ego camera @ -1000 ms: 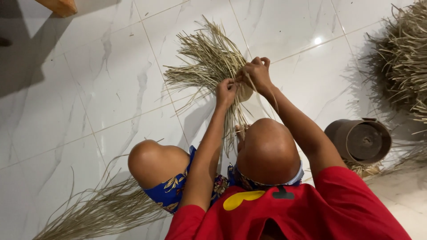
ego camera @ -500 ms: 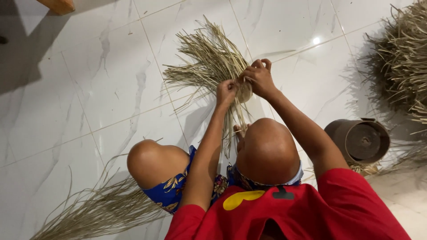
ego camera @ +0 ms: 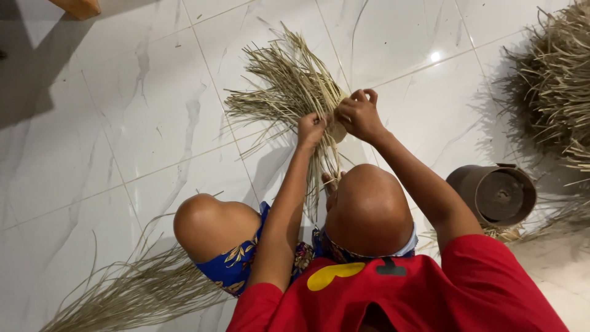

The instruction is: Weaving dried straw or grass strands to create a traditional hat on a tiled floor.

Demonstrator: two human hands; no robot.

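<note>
Both hands' fingers (ego camera: 362, 98) clamp the straw bundle (ego camera: 289, 92) — fanned tips pointing away, up-left.

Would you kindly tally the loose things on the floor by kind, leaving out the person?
Dried straw bundles and heaps: 3 (held bundle, floor pile, heap)
Dark round container: 1
Wooden piece at the top edge: 1
Total: 5
</note>
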